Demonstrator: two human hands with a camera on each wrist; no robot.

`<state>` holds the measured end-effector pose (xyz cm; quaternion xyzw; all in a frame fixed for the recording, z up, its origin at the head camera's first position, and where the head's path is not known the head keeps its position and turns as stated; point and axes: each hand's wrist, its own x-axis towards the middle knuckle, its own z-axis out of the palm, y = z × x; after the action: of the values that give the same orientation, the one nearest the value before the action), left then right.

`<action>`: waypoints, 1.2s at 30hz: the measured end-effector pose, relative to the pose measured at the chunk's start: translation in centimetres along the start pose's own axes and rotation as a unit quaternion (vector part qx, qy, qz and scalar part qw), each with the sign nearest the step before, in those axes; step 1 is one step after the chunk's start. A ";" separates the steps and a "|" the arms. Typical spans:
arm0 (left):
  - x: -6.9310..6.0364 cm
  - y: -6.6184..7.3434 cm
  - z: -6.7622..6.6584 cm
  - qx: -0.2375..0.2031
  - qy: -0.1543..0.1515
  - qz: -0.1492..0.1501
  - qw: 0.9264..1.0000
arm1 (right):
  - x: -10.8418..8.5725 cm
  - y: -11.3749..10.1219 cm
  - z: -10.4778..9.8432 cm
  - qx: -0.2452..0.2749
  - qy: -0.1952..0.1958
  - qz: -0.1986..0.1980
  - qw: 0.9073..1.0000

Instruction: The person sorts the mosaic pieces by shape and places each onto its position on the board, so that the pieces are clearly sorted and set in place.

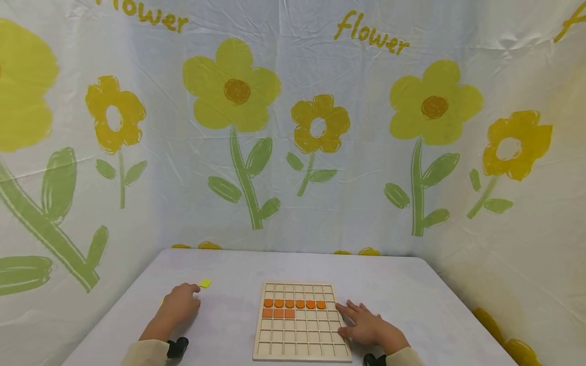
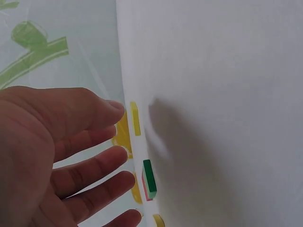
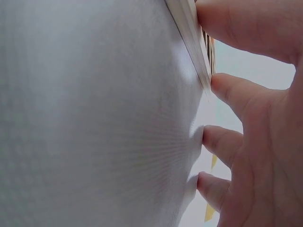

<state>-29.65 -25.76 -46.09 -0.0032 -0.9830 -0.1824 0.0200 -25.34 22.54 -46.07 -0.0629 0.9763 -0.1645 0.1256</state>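
Note:
A wooden grid board (image 1: 302, 351) lies on the table. Several orange round discs (image 1: 289, 304) fill one of its rows, and three orange square tiles (image 1: 279, 313) sit at the left of the row below. My right hand (image 1: 366, 325) rests at the board's right edge, fingers spread; its thumb and a fingertip touch that edge in the right wrist view. Left of the board, my left hand (image 1: 180, 305) hovers near a yellow square tile (image 1: 205, 283), holding nothing. The left wrist view shows its fingers apart, close to a yellow piece (image 2: 135, 119) and a green piece (image 2: 149, 178).
Something red (image 2: 147, 188) shows behind the green piece, and another yellow piece (image 2: 159, 220) lies at the bottom of the left wrist view. A flower-print cloth (image 1: 293, 213) surrounds the white table (image 1: 229, 269) at the back and sides.

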 end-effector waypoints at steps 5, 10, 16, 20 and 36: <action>0.1 -0.8 0.0 0.010 0.009 0.000 1.000 | 0.0 0.1 0.0 0.001 -0.002 -0.001 1.000; -0.2 -0.8 -0.4 0.017 0.003 -0.007 1.000 | -0.1 0.0 0.1 0.002 -0.002 0.001 1.000; -0.1 -1.0 -0.5 0.008 -0.014 -0.029 0.999 | -0.3 -0.1 0.1 0.009 -0.004 0.004 1.000; 0.1 -1.3 -0.6 -0.004 -0.030 -0.039 0.999 | -0.4 -0.2 -0.2 0.000 -0.004 0.002 1.000; 0.7 -1.4 -0.8 -0.007 -0.043 -0.030 0.999 | -0.5 -0.2 -0.2 0.004 0.000 -0.002 1.000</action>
<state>-30.28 -27.40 -45.81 0.0186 -0.9814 -0.1891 -0.0278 -24.94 22.49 -45.71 -0.0638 0.9756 -0.1688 0.1252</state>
